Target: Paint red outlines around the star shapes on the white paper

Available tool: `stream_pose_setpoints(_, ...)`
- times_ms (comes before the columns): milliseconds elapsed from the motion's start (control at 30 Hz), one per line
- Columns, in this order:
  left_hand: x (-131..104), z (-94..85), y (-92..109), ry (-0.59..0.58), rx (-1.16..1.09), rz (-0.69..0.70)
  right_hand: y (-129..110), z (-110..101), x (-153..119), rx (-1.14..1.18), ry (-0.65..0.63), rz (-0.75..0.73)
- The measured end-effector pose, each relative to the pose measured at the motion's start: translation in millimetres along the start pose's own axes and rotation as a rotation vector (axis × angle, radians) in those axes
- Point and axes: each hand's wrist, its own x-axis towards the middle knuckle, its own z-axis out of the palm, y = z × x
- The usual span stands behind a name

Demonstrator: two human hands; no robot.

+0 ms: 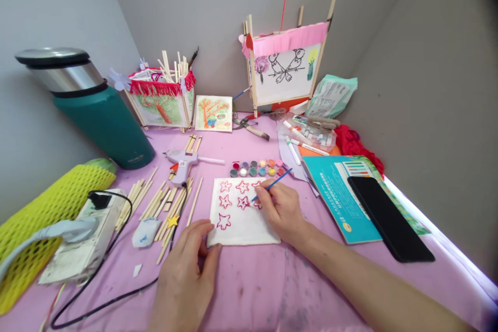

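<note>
A white square sheet (249,231) lies on the purple cloth, with several red star outlines on it. My right hand (283,210) pinches a thin blue brush (279,177) over the sheet's upper right part; the fingers partly hide the stars there, and the brush tip is near the middle row. My left hand (190,264) rests at the sheet's lower left corner, thumb and fingers apart, fingertips on its edge, holding nothing. Just beyond the sheet sit two rows of small paint pots (253,171) in several colours.
Left are a purple glue gun (182,161), wooden sticks (153,202), a power strip (87,238) with a black cable and a teal bottle (105,119). Right are a blue book (330,192) and a black phone (389,218). Behind stand a decorated stick frame (288,83) and a stick box (163,106).
</note>
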Motion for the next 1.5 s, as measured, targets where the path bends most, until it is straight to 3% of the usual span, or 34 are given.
stream_pose_setpoints(533,-0.7,0.5,-0.3,0.006,-0.007,-0.011,0.2,-1.0,-0.4,-0.012,0.046,-0.010)
stream_pose_setpoints(1500,-0.4,1.1,-0.8,0.018,0.015,0.019,1.4,1.3,-1.7,0.007,0.013,-0.023)
